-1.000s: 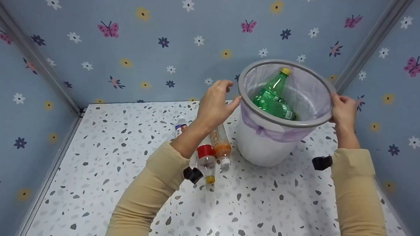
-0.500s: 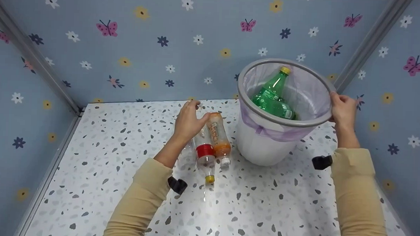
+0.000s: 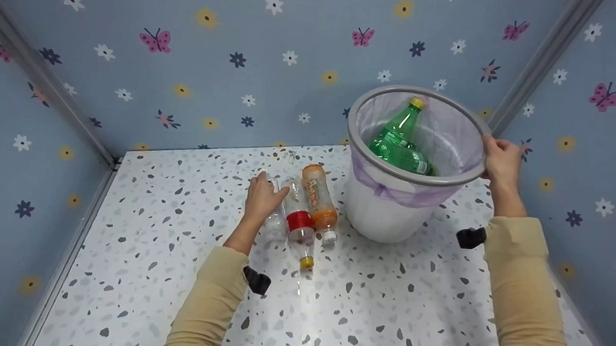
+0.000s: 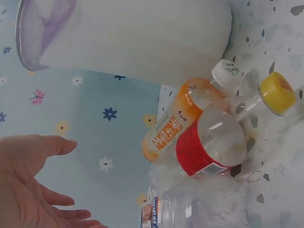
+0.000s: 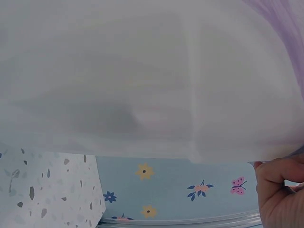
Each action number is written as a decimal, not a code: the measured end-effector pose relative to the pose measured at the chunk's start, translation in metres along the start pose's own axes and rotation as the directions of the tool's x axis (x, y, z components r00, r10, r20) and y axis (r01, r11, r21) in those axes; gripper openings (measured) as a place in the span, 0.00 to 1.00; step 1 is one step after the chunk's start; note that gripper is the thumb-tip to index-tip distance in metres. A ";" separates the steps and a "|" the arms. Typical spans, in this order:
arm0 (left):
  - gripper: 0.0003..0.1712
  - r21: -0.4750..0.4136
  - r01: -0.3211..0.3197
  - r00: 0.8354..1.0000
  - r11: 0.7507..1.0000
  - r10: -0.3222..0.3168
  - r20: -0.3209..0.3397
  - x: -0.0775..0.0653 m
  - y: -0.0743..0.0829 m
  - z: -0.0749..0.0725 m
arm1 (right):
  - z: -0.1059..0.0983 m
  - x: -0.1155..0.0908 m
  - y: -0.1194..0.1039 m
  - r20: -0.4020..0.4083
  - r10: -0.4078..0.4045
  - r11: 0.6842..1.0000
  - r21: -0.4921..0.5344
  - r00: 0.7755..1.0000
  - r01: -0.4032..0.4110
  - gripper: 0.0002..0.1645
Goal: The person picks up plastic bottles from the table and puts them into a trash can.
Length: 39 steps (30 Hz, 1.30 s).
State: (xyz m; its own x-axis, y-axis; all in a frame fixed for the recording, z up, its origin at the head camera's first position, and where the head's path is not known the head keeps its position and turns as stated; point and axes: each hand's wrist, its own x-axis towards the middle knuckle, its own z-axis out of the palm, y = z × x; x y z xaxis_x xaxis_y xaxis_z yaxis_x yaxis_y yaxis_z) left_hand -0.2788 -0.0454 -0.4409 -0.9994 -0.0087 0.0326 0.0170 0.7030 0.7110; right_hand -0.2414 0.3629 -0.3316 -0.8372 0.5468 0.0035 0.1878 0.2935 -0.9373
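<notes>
My right hand [image 3: 503, 162] grips the grey rim of a white trash bin [image 3: 388, 211], thumb on top, with a purple liner inside. Green bottles [image 3: 401, 140] with a yellow cap showing lie in the bin. My left hand [image 3: 262, 196] hovers over a clear bottle [image 3: 275, 225], partly covering it. In the left wrist view its thumb and fingers are spread, apart from the bottles. Beside the clear bottle lie a red-labelled bottle [image 3: 300, 221] with a yellow cap and an orange-labelled bottle [image 3: 320, 201] with a white cap.
The bin stands right of the bottles on a white speckled surface [image 3: 375, 308]. A blue flowered panel [image 3: 270, 79] closes off the back, and similar panels rise at both sides. Grey metal strips [image 3: 542, 63] run along the corners.
My left hand has moved from beside the bin's left rim, left and down, to above the clear bottle. My right hand has stayed on the rim, and the bin stands where it was.
</notes>
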 end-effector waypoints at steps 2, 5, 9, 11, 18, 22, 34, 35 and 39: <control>0.41 -0.009 0.022 1.000 1.000 -0.022 -0.003 0.001 -0.006 0.004 | 0.000 0.000 0.000 -0.001 0.006 1.000 0.005 1.000 -0.006 0.23; 0.43 -0.011 0.064 0.998 0.998 -0.064 0.004 0.002 -0.014 0.009 | -0.001 0.001 0.000 0.002 0.019 1.000 0.009 1.000 -0.019 0.24; 0.45 -0.005 0.137 0.991 0.991 -0.136 0.014 0.003 -0.024 0.017 | -0.001 0.001 0.001 0.003 0.028 1.000 0.000 1.000 -0.028 0.26; 0.47 -0.017 0.171 0.985 0.985 -0.171 0.018 0.003 -0.029 0.020 | -0.001 0.002 0.001 0.006 0.025 1.000 0.012 1.000 -0.025 0.26; 0.53 -0.065 0.275 0.961 0.959 -0.271 0.062 0.003 -0.042 0.030 | 0.000 0.002 0.000 0.017 0.019 0.998 0.053 1.000 -0.020 0.23; 0.55 -0.109 0.314 0.948 0.943 -0.306 0.084 0.003 -0.047 0.037 | 0.000 0.001 0.000 0.014 0.015 1.000 0.024 1.000 -0.015 0.24; 0.59 -0.155 0.334 0.942 0.930 -0.328 0.064 0.000 -0.062 0.052 | 0.000 0.001 0.000 0.002 0.016 1.000 0.026 1.000 -0.016 0.22; 0.58 -0.155 0.343 0.939 0.927 -0.336 0.067 0.000 -0.064 0.053 | 0.000 0.001 0.000 0.002 0.015 1.000 0.027 1.000 -0.015 0.22; 0.56 -0.149 0.355 0.935 0.923 -0.347 0.075 0.000 -0.068 0.057 | 0.000 0.001 0.000 0.004 0.015 0.999 0.034 1.000 -0.015 0.21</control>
State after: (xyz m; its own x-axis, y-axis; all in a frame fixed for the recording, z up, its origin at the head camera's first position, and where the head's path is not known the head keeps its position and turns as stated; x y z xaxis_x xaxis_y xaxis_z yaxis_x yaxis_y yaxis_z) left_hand -0.2813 -0.0531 -0.5292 -0.9423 -0.1989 -0.2692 -0.3346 0.5401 0.7722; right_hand -0.2420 0.3632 -0.3317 -0.8366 0.5478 -0.0119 0.1829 0.2586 -0.9485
